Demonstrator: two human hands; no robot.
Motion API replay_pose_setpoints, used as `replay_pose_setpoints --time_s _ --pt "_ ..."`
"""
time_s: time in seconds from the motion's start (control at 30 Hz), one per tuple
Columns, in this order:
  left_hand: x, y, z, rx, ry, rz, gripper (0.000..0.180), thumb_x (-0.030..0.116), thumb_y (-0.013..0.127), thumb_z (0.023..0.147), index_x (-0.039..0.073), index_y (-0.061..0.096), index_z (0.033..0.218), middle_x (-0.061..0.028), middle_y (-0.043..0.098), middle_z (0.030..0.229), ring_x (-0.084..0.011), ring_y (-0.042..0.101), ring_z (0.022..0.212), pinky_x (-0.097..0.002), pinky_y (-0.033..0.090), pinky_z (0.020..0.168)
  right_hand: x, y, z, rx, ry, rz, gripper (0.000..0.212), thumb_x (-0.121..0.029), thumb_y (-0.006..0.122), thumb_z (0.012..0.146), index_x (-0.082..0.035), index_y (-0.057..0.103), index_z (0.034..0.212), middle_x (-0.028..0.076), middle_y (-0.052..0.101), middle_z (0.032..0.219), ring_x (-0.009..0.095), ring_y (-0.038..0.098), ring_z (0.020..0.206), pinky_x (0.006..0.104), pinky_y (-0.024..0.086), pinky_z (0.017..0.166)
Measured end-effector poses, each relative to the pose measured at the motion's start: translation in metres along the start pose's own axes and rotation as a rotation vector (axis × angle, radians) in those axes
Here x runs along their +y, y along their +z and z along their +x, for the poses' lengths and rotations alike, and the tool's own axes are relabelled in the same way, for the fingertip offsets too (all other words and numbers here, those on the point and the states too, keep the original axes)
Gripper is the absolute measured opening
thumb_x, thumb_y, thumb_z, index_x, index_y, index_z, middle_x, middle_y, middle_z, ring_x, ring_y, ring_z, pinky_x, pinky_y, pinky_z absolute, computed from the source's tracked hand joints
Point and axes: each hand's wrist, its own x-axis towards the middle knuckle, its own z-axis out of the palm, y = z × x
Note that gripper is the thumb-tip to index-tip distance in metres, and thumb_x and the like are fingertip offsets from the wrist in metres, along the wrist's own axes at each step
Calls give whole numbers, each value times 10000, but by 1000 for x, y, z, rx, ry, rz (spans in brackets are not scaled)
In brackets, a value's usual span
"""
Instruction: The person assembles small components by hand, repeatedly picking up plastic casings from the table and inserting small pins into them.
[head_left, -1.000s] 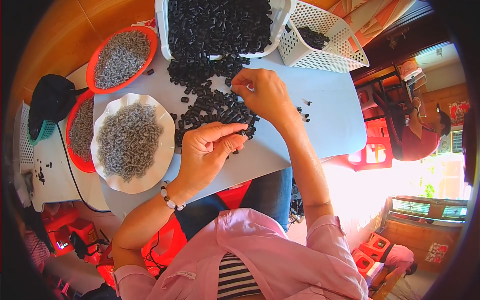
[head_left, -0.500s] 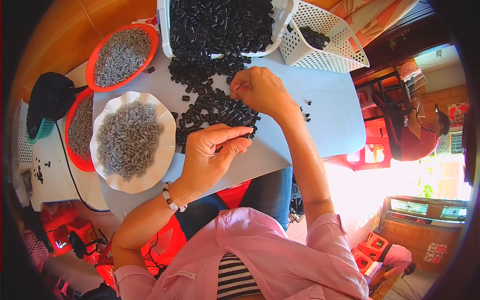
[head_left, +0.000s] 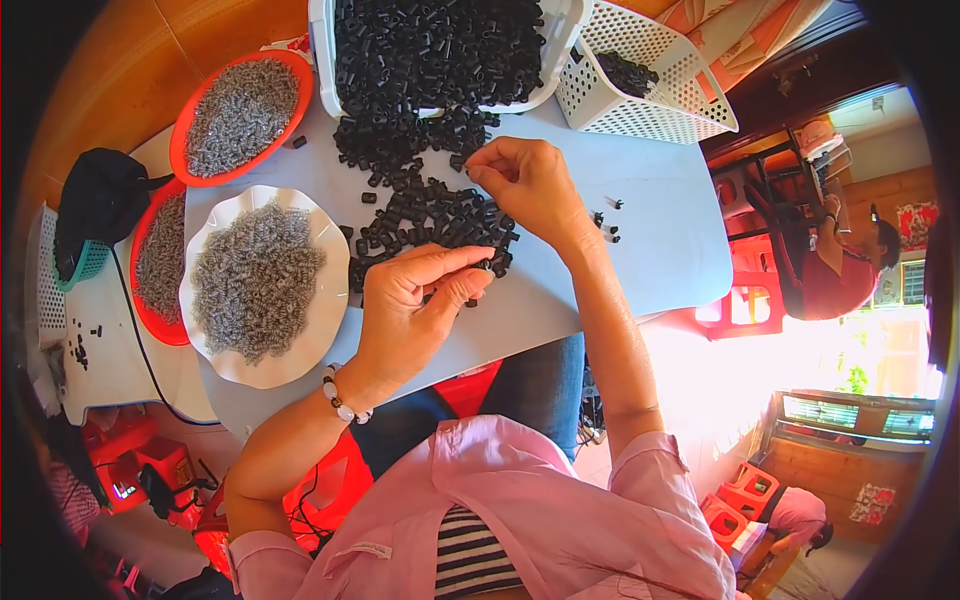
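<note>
My left hand (head_left: 405, 315) is closed in a pinch, with a small black tubular plastic part (head_left: 486, 266) held between thumb and forefinger. Its other fingers curl beneath, mostly hidden. Above and to the right, my right hand (head_left: 535, 190) has thumb and forefinger drawn together beside the loose black parts; whether something tiny sits in its fingertips is hidden. A pile of black tubular parts (head_left: 425, 220) spreads under and between both hands. It runs back to a white tub (head_left: 325, 70) heaped with the same parts. Several small black pieces with pale ends (head_left: 612, 230) lie right of my right hand.
At left stand a scalloped white plate (head_left: 337, 240) and two red bowls (head_left: 178, 150) (head_left: 140, 275), all filled with clear small pieces. A white perforated basket (head_left: 650, 110) with some black parts stands back right. A black cap (head_left: 105, 200) rests at far left. People sit beyond the table.
My right hand has shifted slightly, its thumb and forefinger now reaching further out by the black parts. My left hand has moved a little left, still pinching its part.
</note>
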Motion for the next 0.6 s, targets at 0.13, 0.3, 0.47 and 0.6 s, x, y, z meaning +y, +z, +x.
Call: replay_pose_setpoints --time_s 0.13,0.3,0.47,0.6 --pt "-2 2 2 -5 -5 -31 235 6 695 902 -4 725 1135 -61 689 871 -87 647 763 -208 509 676 5 1 -5 55 22 193 177 -97 659 907 45 704 1002 85 734 834 125 699 784 271 531 678" --pt "-3 1 1 55 33 -52 248 -17 687 905 -6 716 1151 -65 689 936 -97 664 821 -206 513 720 -11 -12 -35 -10 126 412 198 -111 638 945 42 681 1063 75 725 932 105 684 861 244 498 709" --pt "2 1 -1 33 101 -47 248 -33 673 911 -6 715 1153 -71 685 966 -109 676 854 -212 526 743 -15 -16 -81 14 188 732 159 -93 628 940 21 688 1032 85 719 877 100 649 786 235 476 678" --pt "1 1 0 33 61 -112 241 -24 665 920 2 718 1154 -85 681 1002 -115 677 859 -221 538 740 -15 -12 -107 38 247 918 140 -86 637 932 6 690 1023 81 713 839 103 637 744 235 473 667"
